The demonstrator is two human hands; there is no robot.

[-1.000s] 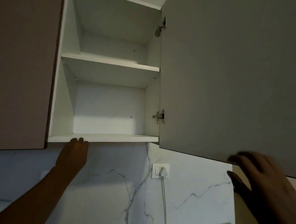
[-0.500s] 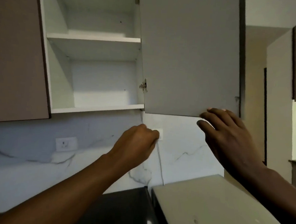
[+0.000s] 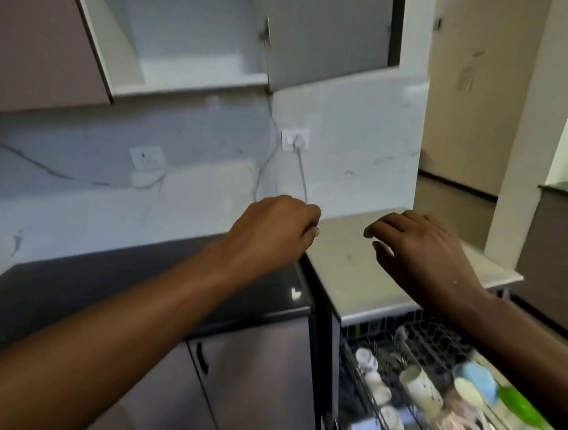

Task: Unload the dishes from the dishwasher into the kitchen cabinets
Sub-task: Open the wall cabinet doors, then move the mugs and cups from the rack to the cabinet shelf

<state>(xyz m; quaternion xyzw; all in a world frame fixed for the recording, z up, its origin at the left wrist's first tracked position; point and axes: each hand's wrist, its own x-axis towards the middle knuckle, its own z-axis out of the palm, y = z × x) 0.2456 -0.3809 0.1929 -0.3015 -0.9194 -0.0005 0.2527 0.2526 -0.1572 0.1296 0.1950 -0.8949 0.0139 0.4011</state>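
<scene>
The upper cabinet (image 3: 191,76) stands open at top centre, its shelves bare and its grey door (image 3: 327,34) swung out to the right. At the bottom right the dishwasher's wire rack (image 3: 381,347) is pulled out, holding several cups and bowls: a white patterned mug (image 3: 421,387), a blue bowl (image 3: 477,379), a green piece (image 3: 518,405), small white cups (image 3: 377,386). My left hand (image 3: 271,229) hovers over the counter edge, fingers curled and holding nothing. My right hand (image 3: 420,249) hangs above the white dishwasher top (image 3: 349,272), fingers loosely spread and empty.
A black counter (image 3: 105,290) runs left of the dishwasher, with lower cabinet doors (image 3: 252,379) beneath. On the marble backsplash sit a socket with a plugged-in cable (image 3: 295,139) and a second socket (image 3: 146,157). A closed brown cabinet door (image 3: 37,33) hangs at top left. A passage opens at right.
Both hands have dropped away from the cabinet and its door to counter height. My view has tilted down, bringing the loaded dishwasher rack into sight.
</scene>
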